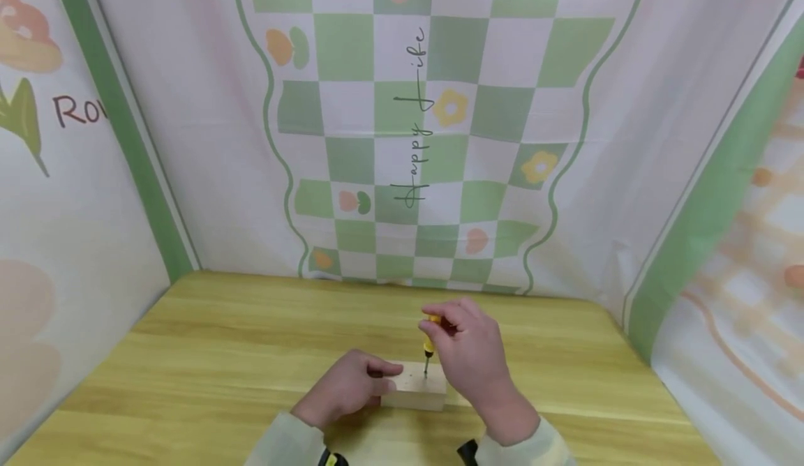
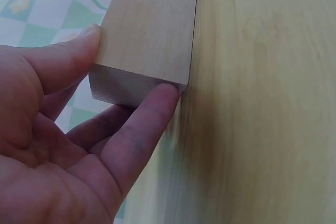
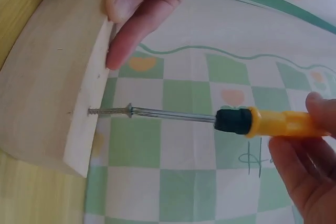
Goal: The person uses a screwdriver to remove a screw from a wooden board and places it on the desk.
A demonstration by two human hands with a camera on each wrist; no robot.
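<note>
A pale wooden block [image 1: 414, 397] lies on the table, steadied at its left end by my left hand [image 1: 352, 386]. In the left wrist view the thumb [image 2: 79, 51] presses its top edge and a fingertip touches the end face. My right hand [image 1: 474, 351] pinches the yellow handle of a screwdriver [image 3: 283, 123], which has a black collar and a metal shaft. The tip of the shaft meets the head of a screw [image 3: 110, 111]. That screw stands upright in the block's top face, with much of its thread showing. Small holes [image 3: 98, 76] dot the same face.
The wood-grain table [image 1: 251, 340] spreads around the block. Behind it hangs a green-and-white checked cloth [image 1: 402, 159] with lettering, and printed curtains [image 1: 82, 243] stand at both sides. A dark strap device [image 1: 333, 459] shows at the left wrist.
</note>
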